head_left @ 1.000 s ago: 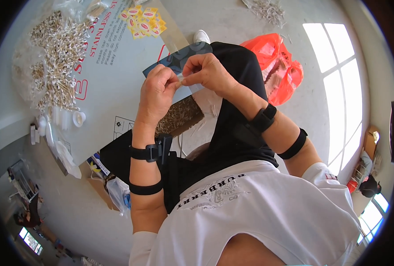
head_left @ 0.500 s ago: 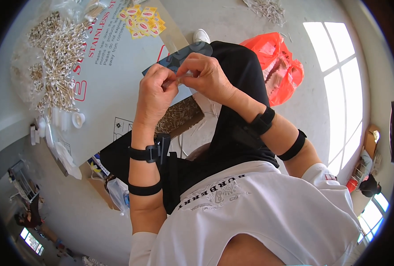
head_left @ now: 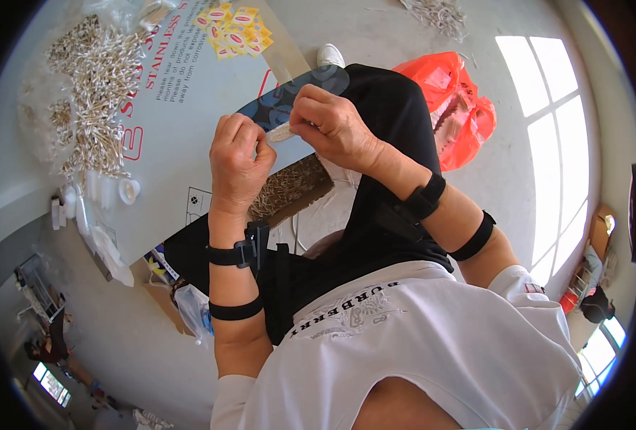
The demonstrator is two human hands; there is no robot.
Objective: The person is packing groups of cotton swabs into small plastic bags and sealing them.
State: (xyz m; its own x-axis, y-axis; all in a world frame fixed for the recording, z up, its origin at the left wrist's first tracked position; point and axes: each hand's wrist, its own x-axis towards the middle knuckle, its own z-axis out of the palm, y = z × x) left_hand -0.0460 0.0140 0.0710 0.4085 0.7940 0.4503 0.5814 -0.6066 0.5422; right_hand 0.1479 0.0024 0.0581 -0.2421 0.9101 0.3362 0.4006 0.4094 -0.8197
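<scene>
Between my two hands stretches a small pale, whitish strip (head_left: 280,132); its exact kind is hard to make out. My left hand (head_left: 241,161) is closed in a pinch at the strip's left end. At its other end, the fingertips of my right hand (head_left: 332,129) are pinched together. Just behind lies a dark blue-grey patterned sheet (head_left: 278,100), partly covered by my hands. Below them, an open cardboard box (head_left: 311,197) holds many thin cotton swabs. A large heap of cotton swabs (head_left: 103,93) spreads over plastic bags on the table's left side.
Yellow-and-white labels (head_left: 233,32) lie on the far part of the printed table surface (head_left: 167,136). A white roll (head_left: 128,190) and clear plastic pieces sit at its left edge. A red plastic bag (head_left: 454,107) with pink contents stands on the floor beyond my right leg.
My hands have drawn apart, the left one moving left and slightly nearer. The pale strip between them now shows more fully.
</scene>
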